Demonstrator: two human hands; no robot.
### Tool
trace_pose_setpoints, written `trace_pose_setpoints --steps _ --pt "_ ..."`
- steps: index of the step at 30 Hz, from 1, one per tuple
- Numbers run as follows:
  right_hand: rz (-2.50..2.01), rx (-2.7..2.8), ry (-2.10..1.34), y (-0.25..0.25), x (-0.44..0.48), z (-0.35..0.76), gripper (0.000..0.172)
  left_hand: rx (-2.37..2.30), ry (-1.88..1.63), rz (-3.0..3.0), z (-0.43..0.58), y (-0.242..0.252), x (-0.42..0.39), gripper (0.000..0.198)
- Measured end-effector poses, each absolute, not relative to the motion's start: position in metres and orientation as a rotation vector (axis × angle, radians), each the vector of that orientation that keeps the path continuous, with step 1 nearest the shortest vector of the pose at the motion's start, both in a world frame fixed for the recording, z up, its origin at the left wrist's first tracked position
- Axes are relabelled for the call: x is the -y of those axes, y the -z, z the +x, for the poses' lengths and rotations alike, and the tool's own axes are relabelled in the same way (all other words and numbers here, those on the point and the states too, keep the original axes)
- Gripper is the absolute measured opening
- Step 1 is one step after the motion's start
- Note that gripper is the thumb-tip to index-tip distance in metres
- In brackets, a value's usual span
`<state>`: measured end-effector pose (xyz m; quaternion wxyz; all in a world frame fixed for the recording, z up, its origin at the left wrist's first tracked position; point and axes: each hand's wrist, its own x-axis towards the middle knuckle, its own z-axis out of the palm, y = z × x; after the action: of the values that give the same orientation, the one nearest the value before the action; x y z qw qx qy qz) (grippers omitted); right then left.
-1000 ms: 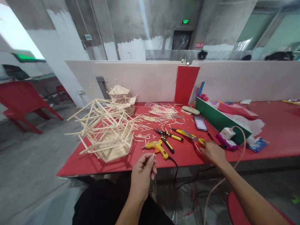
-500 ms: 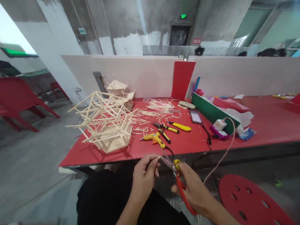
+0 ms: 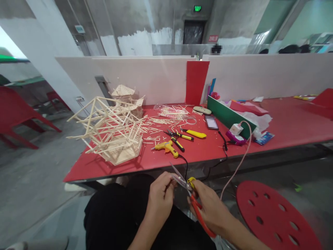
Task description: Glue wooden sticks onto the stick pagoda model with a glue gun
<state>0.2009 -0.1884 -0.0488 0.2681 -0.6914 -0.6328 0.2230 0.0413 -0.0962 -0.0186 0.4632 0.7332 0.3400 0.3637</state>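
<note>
My right hand (image 3: 208, 205) grips a pair of scissors (image 3: 199, 213) with red and yellow handles, blades parted and pointing up and left. My left hand (image 3: 161, 194) is closed in a pinch, with a small pale stick (image 3: 179, 177) showing at its fingertips between the blades; most of the stick is hidden by the fingers. Both hands are above my lap, in front of the table edge. Beyond them on the red table (image 3: 140, 168) lie a yellow glue gun (image 3: 168, 148), pliers (image 3: 179, 138) with yellow-black handles and a yellow utility knife (image 3: 195, 133).
A stick-built frame (image 3: 111, 135) stands at the table's left, with a smaller stick pavilion (image 3: 126, 99) behind. Loose sticks (image 3: 166, 119) are scattered mid-table. A green board (image 3: 229, 114), a phone (image 3: 211, 123) and a charger with a pink cable (image 3: 236, 129) are rightward; a red stool (image 3: 270, 211) is nearby.
The view has shifted slightly, so table objects appear further left and higher. The scissor blades have come closer to my left fingertips and now straddle the stick. Both grips stay the same.
</note>
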Motion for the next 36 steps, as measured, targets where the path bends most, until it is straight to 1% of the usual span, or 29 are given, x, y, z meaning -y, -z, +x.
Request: trace_pose_setpoints --steps 3,8,12,15,21,24,27,31,36 --pt "-1.871 1.674 -0.653 0.054 0.191 0.203 0.022 -0.812 -0.891 1.84 0.044 0.016 0.098 0.021" --pt "-1.788 1.55 -0.796 0.071 0.197 0.203 0.023 -0.751 -0.865 1.986 0.048 0.019 0.102 0.016" --pt "-1.779 1.421 -0.873 0.084 0.21 0.201 0.023 -0.791 -0.853 2.022 0.054 0.035 0.107 0.019" --pt "-1.768 1.323 -0.963 0.097 0.225 0.201 0.022 -0.72 -0.808 2.088 0.064 0.051 0.114 0.021" --pt "-1.834 1.259 -0.938 0.125 0.249 0.214 0.022 -0.677 -0.708 2.096 0.087 0.073 0.124 0.026" --pt "-1.848 1.276 -0.965 0.119 0.251 0.218 0.025 -0.643 -0.626 2.057 0.089 0.07 0.118 0.026" --pt "-1.837 1.315 -0.89 0.106 0.245 0.219 0.03 -0.584 -0.522 2.005 0.085 0.057 0.109 0.024" --pt "-1.805 1.36 -0.864 0.101 0.237 0.218 0.026 -0.629 -0.529 1.987 0.08 0.042 0.103 0.026" --pt "-1.819 1.333 -0.896 0.11 0.235 0.217 0.021 -0.673 -0.538 1.956 0.082 0.049 0.103 0.028"
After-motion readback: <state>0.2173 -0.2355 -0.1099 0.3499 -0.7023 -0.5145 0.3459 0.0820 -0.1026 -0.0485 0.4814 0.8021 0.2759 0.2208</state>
